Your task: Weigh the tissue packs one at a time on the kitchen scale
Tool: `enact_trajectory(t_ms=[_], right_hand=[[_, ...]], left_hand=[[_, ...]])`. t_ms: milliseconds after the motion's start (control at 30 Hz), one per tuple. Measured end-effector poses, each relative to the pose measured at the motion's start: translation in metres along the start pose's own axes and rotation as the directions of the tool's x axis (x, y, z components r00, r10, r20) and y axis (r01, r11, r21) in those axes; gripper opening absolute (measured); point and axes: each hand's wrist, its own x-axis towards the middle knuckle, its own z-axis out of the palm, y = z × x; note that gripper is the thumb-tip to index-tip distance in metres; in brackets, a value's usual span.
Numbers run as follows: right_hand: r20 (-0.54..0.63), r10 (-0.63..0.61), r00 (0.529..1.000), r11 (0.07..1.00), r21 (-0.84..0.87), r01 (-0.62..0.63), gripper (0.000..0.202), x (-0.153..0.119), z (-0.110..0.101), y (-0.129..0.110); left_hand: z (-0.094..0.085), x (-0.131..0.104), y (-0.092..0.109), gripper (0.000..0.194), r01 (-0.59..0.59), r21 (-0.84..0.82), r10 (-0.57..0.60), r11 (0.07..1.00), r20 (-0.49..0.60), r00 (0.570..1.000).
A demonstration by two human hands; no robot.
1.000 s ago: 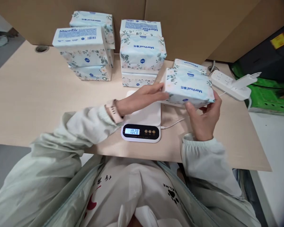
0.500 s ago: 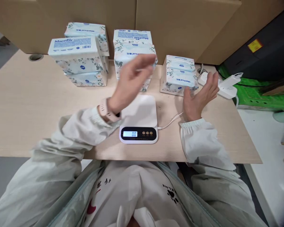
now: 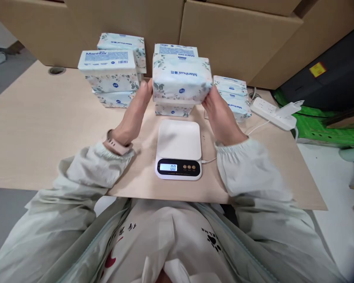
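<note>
Between my hands is a floral tissue pack (image 3: 181, 78), lifted off the middle stack and tilted toward me. My left hand (image 3: 138, 102) presses its left side, and my right hand (image 3: 218, 110) grips its lower right corner. Below it shows another tissue pack (image 3: 173, 110) of the middle stack, and one more tissue pack (image 3: 177, 49) stands behind. Nearer to me lies a white kitchen scale (image 3: 179, 139) with a bare plate; its lit display (image 3: 168, 167) reads 0.0.
At the left rises a stack of tissue packs (image 3: 112, 80); a lower stack of packs (image 3: 234, 102) is at the right, beside a white power strip (image 3: 273, 112). Cardboard boxes (image 3: 238, 43) line the back edge of the table (image 3: 47, 137). A white cable (image 3: 209, 160) leaves the scale's right side.
Both hands have closed in on the middle stack from either side. The top front pack has been taken hold of and raised toward me. The view has shifted slightly.
</note>
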Motion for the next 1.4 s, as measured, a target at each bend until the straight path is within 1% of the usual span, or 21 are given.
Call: enact_trajectory(t_ms=[33,67,100,133,200,267,333,400,433,467,533,600,667,767,833,900,1167,1400], right_hand=[[0.107,0.021,0.994,0.999,0.03,-0.024,0.041,-0.022,-0.007,-0.009],[0.166,0.033,0.985,0.998,0.055,-0.043,0.047,-0.045,-0.015,-0.016],[0.169,0.023,0.985,0.996,0.084,-0.038,0.051,-0.068,-0.023,-0.019],[0.181,0.04,0.983,0.995,0.083,-0.056,0.056,-0.089,-0.031,-0.019],[0.17,0.09,0.981,0.993,0.055,-0.101,0.063,-0.123,-0.043,-0.012],[0.174,0.134,0.976,0.989,0.042,-0.143,0.067,-0.145,-0.048,0.001],[0.191,0.165,0.968,0.983,0.048,-0.177,0.065,-0.155,-0.047,0.012],[0.178,0.17,0.969,0.984,0.029,-0.178,0.061,-0.156,-0.045,0.019],[0.149,0.155,0.977,0.988,0.003,-0.157,0.059,-0.154,-0.044,0.021],[0.101,0.124,0.987,0.992,-0.03,-0.122,0.056,-0.152,-0.044,0.023],[-0.034,0.039,0.999,0.995,-0.09,-0.042,0.051,-0.146,-0.045,0.027],[-0.176,-0.016,0.984,0.995,-0.102,-0.002,0.047,-0.141,-0.047,0.031],[-0.291,-0.017,0.957,0.997,-0.081,-0.007,0.047,-0.139,-0.049,0.035],[-0.38,0.028,0.925,0.997,-0.061,-0.055,0.049,-0.14,-0.05,0.038],[-0.39,0.053,0.919,0.994,-0.065,-0.085,0.049,-0.141,-0.051,0.038],[-0.377,0.059,0.924,0.994,-0.066,-0.09,0.048,-0.142,-0.051,0.038],[-0.33,0.06,0.942,0.985,-0.136,-0.11,0.051,-0.144,-0.053,0.036],[-0.345,0.072,0.936,0.984,-0.131,-0.123,0.055,-0.145,-0.052,0.034]], left_hand=[[0.005,-0.017,0.01,0.064,-0.032,0.027,0.032,0.999,0.033,0.999],[0.008,-0.036,0.018,0.061,-0.035,0.065,0.033,0.997,0.042,0.999],[0.011,-0.055,0.024,0.059,-0.036,0.098,0.032,0.995,0.046,0.998],[0.012,-0.072,0.027,0.057,-0.039,0.138,0.031,0.99,0.059,0.998],[0.015,-0.101,0.028,0.054,-0.026,0.205,0.011,0.978,0.074,0.997],[0.016,-0.117,0.025,0.05,0.023,0.262,-0.043,0.965,0.071,0.997],[0.016,-0.123,0.019,0.047,0.083,0.307,-0.102,0.948,0.046,0.994],[0.016,-0.123,0.011,0.047,0.126,0.341,-0.128,0.931,-0.017,0.992],[0.015,-0.122,0.007,0.048,0.14,0.355,-0.128,0.924,-0.056,0.99],[0.014,-0.122,0.002,0.05,0.147,0.365,-0.118,0.919,-0.102,0.988],[0.01,-0.121,-0.008,0.051,0.143,0.371,-0.071,0.918,-0.201,0.977],[0.005,-0.121,-0.015,0.049,0.118,0.343,-0.02,0.932,-0.275,0.961],[0.001,-0.12,-0.02,0.044,0.099,0.29,-0.001,0.952,-0.319,0.948],[-0.003,-0.118,-0.021,0.04,0.118,0.214,-0.036,0.97,-0.354,0.935],[-0.003,-0.117,-0.02,0.04,0.152,0.184,-0.075,0.971,-0.368,0.927],[-0.002,-0.116,-0.019,0.04,0.172,0.168,-0.099,0.971,-0.373,0.922],[-0.001,-0.114,-0.017,0.037,0.174,0.122,-0.116,0.977,-0.38,0.918],[0.0,-0.114,-0.014,0.036,0.185,0.115,-0.128,0.976,-0.383,0.915]])
